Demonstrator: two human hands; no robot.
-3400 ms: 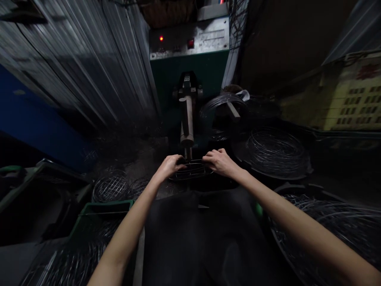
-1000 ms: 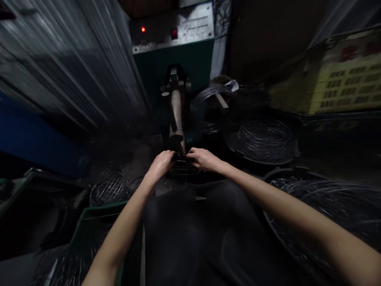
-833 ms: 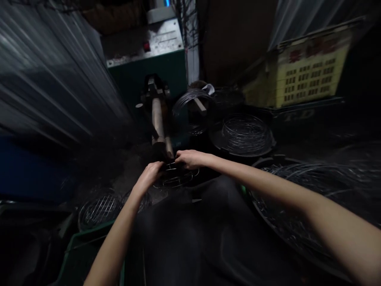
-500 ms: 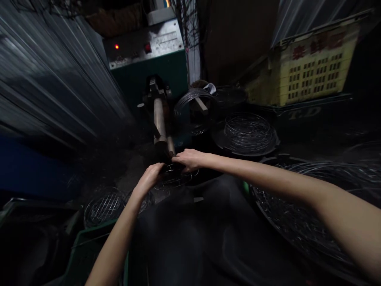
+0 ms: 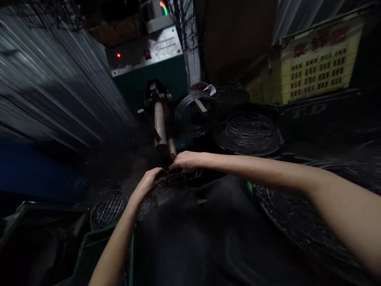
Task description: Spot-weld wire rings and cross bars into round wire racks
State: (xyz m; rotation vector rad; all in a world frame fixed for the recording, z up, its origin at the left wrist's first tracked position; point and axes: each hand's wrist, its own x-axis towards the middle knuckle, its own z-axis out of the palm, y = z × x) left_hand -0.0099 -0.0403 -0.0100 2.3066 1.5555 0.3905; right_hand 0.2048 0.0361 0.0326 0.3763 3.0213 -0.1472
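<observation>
My left hand (image 5: 151, 180) is closed on the left side of a round wire rack (image 5: 182, 177), its fingers partly in shadow. On the rack's far right side, my right hand (image 5: 185, 160) is closed too, just below the tip of the machine's lower metal arm (image 5: 172, 147). The rack is tilted nearly edge-on, with thin bars showing between the hands. Above it, the thicker upper arm (image 5: 160, 122) juts from the green machine (image 5: 131, 89). Whether the rack touches the lower arm's tip I cannot tell.
Wire rings (image 5: 250, 133) lie on a round tray at right, and a wire coil (image 5: 195, 104) hangs beside the machine. A large tub of wire pieces (image 5: 297, 218) stands near my right. Wire grids (image 5: 110, 206) and a green crate (image 5: 86, 254) are at lower left; a yellow crate (image 5: 323, 75) stands behind.
The rack has tipped flatter to my view, showing less of its face. Both hands still grip it and have shifted only slightly. The whole view has moved a little.
</observation>
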